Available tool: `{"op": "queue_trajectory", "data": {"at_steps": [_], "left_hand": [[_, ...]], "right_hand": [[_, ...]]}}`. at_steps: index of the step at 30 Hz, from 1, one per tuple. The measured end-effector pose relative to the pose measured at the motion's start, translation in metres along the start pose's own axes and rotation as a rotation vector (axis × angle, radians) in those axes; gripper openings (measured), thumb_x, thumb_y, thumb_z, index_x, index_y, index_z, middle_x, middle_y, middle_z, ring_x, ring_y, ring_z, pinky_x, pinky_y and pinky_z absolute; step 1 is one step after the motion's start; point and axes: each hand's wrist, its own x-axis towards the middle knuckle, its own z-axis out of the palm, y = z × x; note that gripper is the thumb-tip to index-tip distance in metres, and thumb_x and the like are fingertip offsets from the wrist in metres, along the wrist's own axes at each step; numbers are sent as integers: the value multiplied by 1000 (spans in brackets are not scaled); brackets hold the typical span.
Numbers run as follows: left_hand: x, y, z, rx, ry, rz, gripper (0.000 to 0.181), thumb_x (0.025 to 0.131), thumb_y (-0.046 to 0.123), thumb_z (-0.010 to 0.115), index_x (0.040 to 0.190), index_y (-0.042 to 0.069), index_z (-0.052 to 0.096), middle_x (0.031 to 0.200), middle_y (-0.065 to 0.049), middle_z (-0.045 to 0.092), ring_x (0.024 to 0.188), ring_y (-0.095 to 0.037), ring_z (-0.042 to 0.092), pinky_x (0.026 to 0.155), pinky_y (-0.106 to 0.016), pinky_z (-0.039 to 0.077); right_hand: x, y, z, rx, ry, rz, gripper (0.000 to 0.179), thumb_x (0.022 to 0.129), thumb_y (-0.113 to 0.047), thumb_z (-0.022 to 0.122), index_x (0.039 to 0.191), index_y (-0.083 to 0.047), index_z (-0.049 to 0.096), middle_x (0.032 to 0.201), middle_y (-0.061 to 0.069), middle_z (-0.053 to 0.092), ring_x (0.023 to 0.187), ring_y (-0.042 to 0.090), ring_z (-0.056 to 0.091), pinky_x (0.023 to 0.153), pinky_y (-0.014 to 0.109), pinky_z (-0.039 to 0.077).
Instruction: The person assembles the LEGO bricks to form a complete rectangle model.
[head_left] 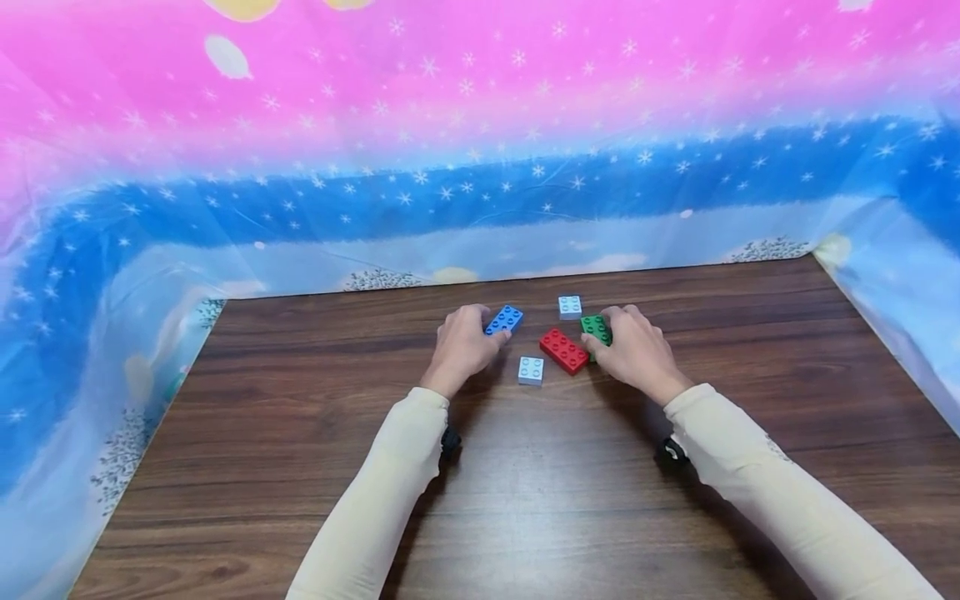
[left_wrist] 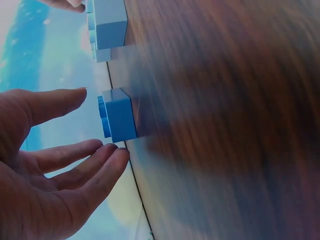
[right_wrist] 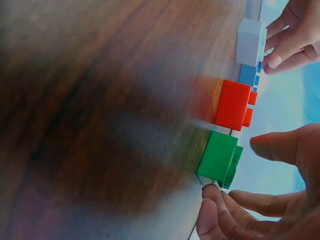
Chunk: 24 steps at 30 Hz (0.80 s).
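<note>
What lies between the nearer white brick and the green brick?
The red brick lies between the nearer white brick and the green brick; the head view shows this.

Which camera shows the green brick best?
The right wrist view: the green brick looks biggest, one end plainly visible. The head view shows its studded top, partly covered by the right hand. The left wrist view doesn't show it.

The brown wood-grain tabletop (head_left: 525, 517) bears a blue brick (head_left: 505, 319), red brick (head_left: 563, 351), green brick (head_left: 596, 326) and two white bricks (head_left: 530, 372) (head_left: 570, 308)
</note>
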Motion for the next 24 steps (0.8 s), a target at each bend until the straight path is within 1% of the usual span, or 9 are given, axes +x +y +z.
{"op": "queue_trajectory", "data": {"at_steps": [2,5,8,10,15,19,24], "left_hand": [[2,2,3,11,4,0,55,97,28,71,142,1,56,134,-16,62,109,-28,58,102,-46,40],[3,4,5,24,15,4,53,96,25,73,141,1,58,133,-16,63,109,-29,58,102,-46,39],[4,4,6,42,26,15,50,96,22,73,140,3,59,132,-15,64,110,-29,58,100,-46,42],[4,5,6,64,35,24,46,96,19,72,138,4,61,131,-14,64,108,-28,59,97,-46,45],[3,4,7,129,47,49,36,96,14,70,130,4,69,124,-13,68,95,-26,63,84,-43,53],[2,4,5,170,37,62,33,96,13,70,127,5,71,122,-13,69,91,-24,63,79,-41,54],[1,1,0,186,20,82,30,95,13,71,124,5,73,120,-13,70,90,-24,63,76,-39,53]], "right_hand": [[1,1,0,5,-7,10,57,99,-28,66,139,11,51,118,25,55,94,35,56,81,50,50],[2,1,1,7,-16,18,57,98,-26,67,139,11,51,117,25,56,94,35,56,80,49,50],[3,2,1,9,-14,19,55,98,-25,67,137,11,52,116,25,58,93,34,57,79,49,50],[4,2,1,11,-15,23,54,98,-24,67,137,11,53,116,25,59,94,34,57,80,49,49],[3,6,-3,2,-49,49,54,98,-25,67,137,11,53,120,26,61,95,34,57,81,48,49],[3,11,-6,-10,-76,65,54,98,-26,67,137,9,54,120,26,62,95,34,58,82,49,49],[2,17,-12,-13,-92,72,52,98,-28,69,133,8,57,115,24,65,93,33,59,82,50,49]]}}
